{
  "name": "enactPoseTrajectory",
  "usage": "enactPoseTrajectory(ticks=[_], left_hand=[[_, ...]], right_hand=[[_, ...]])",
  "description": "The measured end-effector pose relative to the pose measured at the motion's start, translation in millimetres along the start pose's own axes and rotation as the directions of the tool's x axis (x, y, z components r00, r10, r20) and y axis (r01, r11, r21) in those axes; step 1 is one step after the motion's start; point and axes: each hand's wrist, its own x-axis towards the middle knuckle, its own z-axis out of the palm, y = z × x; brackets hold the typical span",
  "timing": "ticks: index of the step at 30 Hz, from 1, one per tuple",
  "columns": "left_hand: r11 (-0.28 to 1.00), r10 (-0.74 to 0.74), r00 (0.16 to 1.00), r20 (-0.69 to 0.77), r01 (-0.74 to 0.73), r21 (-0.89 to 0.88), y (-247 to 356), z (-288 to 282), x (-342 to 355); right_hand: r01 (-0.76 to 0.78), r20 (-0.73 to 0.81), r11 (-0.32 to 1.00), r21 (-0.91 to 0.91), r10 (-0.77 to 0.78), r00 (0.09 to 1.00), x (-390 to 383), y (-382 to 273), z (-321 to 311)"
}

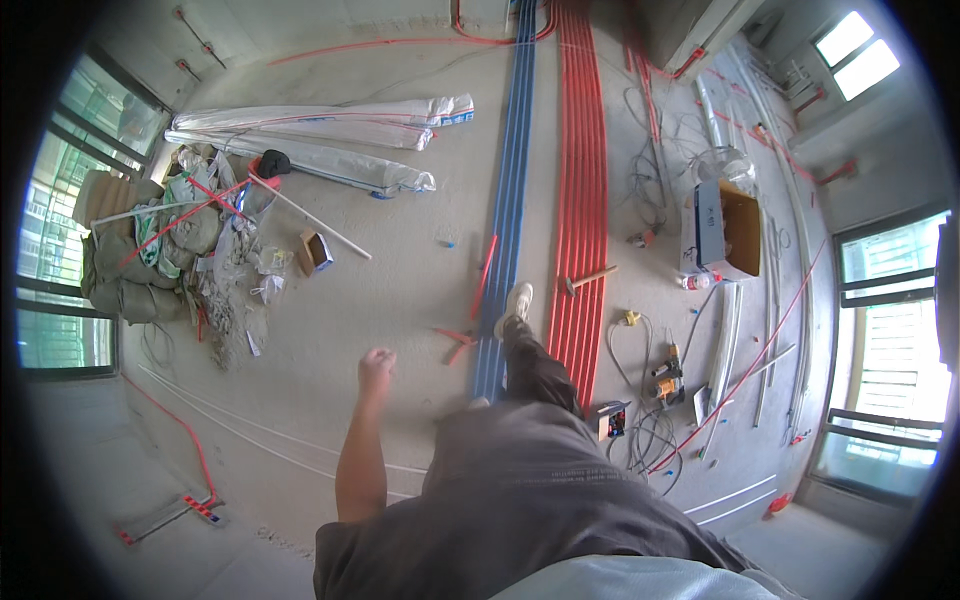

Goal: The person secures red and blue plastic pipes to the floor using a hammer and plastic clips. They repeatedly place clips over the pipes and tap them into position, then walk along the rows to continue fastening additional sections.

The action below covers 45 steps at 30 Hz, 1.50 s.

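My left hand (377, 370) hangs over the bare concrete floor, left of the pipe runs. Its fingers are curled into a loose fist, and I see nothing held in it. My right hand is out of sight. Nearest to the left hand lie short red pipe pieces (458, 350). One of my feet, in a light shoe (518, 300), is at the blue pipes (517, 130), which run lengthwise along the floor. Beside them runs a wider band of red pipes (583, 150). A hammer (597, 277) with a wooden handle rests across the red pipes.
Left: a heap of sacks and rubbish (195, 235), long wrapped bundles (330, 122), a small open box (315, 250). Right: a cardboard box (741, 232), a yellow power tool (667, 380), tangled cable (655, 445), a small box of parts (613, 420), and long loose pipes (722, 350).
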Motion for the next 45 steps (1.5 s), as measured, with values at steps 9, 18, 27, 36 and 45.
enactPoseTrajectory(ticks=[9,18,27,36,45], left_hand=[[0.91,-0.414,0.905,0.102,0.411,0.046,13,25,101],[0.72,-0.693,0.716,0.079,0.685,0.112,70,101,302],[0.949,-0.312,0.95,-0.011,0.311,-0.044,240,233,822],[0.742,-0.455,0.874,-0.167,0.269,-0.614,221,346,1222],[0.408,-0.453,0.862,-0.227,-0.025,-0.913,188,398,1310]], right_hand=[[0.442,0.066,0.893,0.08,-0.447,0.892,229,-435,-69],[0.737,-0.123,0.62,-0.271,-0.781,0.612,246,-965,-51],[0.593,0.135,0.778,-0.205,-0.578,0.805,557,-1223,102],[0.314,0.476,0.941,0.128,-0.336,0.812,886,-1455,461],[-0.181,0.973,0.982,-0.058,0.097,0.211,883,-1437,519]])
